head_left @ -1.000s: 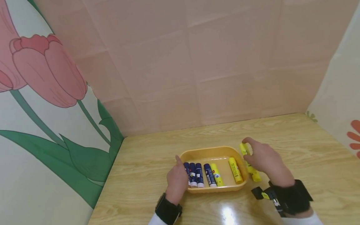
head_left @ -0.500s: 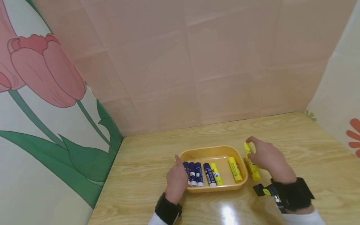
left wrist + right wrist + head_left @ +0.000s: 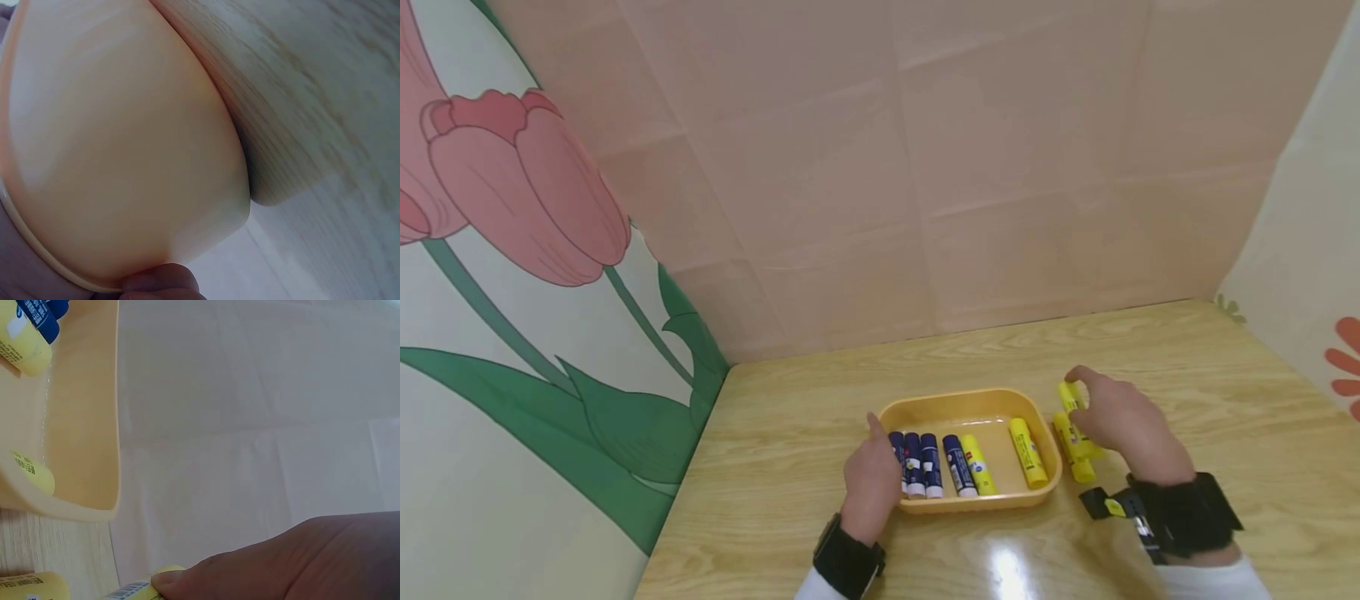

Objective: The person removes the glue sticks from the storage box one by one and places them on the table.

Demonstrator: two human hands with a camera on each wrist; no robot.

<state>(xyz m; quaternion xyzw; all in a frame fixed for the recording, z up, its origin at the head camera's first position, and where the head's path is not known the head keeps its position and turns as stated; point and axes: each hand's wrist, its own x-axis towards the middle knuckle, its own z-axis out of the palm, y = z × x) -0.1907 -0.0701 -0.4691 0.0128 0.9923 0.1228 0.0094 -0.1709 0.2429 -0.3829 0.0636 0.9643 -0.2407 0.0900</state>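
Observation:
My left hand (image 3: 872,479) grips the left end of an orange-yellow plastic basket (image 3: 961,405); the left wrist view shows fingertips (image 3: 164,279) against the basket's outer wall. Inside lie several navy glue sticks (image 3: 931,467) with white ends on the left, plus two yellow glue sticks (image 3: 1028,454). To the basket's right, my right hand (image 3: 1126,423) pinches a yellow glue stick (image 3: 1068,395) between thumb and fingers; part of it is hidden by the hand. Beside it on the table another yellow glue stick (image 3: 1070,450) lies close to the basket's right wall.
The wood-grain table (image 3: 790,417) meets a pinkish-beige paper backdrop (image 3: 835,208) at the back. A panel with printed tulips (image 3: 535,192) rises on the left, and a pale panel (image 3: 1300,275) on the right. Both wrists wear black straps.
My right hand has shifted slightly right, carrying its yellow glue stick away from the basket and exposing more of the one lying beside it. The left hand and basket have stayed in place.

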